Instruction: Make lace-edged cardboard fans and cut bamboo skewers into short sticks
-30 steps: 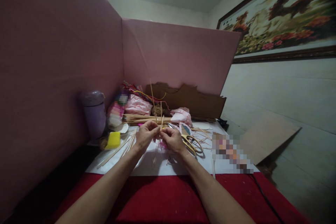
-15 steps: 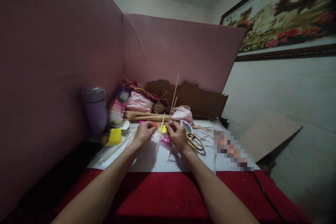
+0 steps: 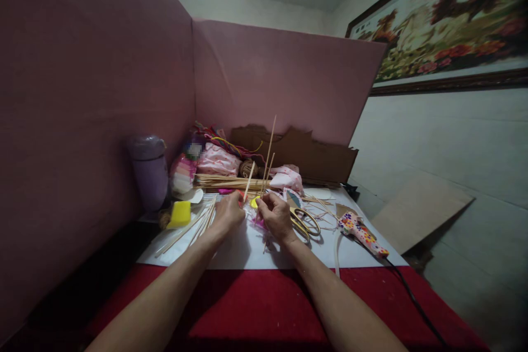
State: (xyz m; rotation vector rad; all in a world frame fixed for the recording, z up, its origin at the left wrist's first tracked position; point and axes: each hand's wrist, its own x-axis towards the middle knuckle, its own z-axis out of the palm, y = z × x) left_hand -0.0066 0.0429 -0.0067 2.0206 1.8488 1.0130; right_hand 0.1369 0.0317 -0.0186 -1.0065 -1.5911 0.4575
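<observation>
My left hand (image 3: 229, 213) and my right hand (image 3: 276, 216) are close together over a white sheet (image 3: 243, 250) on the red cloth. The right hand pinches a few thin bamboo sticks (image 3: 268, 153) that stand nearly upright, tips leaning right. A shorter stick (image 3: 248, 181) is pinched in the left hand and slants up beside them. A small pink and yellow item lies under the hands, partly hidden.
Yellow-handled scissors (image 3: 306, 222) lie right of my right hand. A patterned glue gun (image 3: 360, 233) with a black cord lies further right. A bundle of sticks (image 3: 225, 182), pink bags, a purple jar (image 3: 149, 171), a yellow sponge (image 3: 180, 214) and brown cardboard (image 3: 313, 158) stand behind. Pink walls enclose left and back.
The hands moved apart; the sticks swung from leaning left to leaning right in the right hand. The left hand raised a shorter stick from lying low to slanting upward.
</observation>
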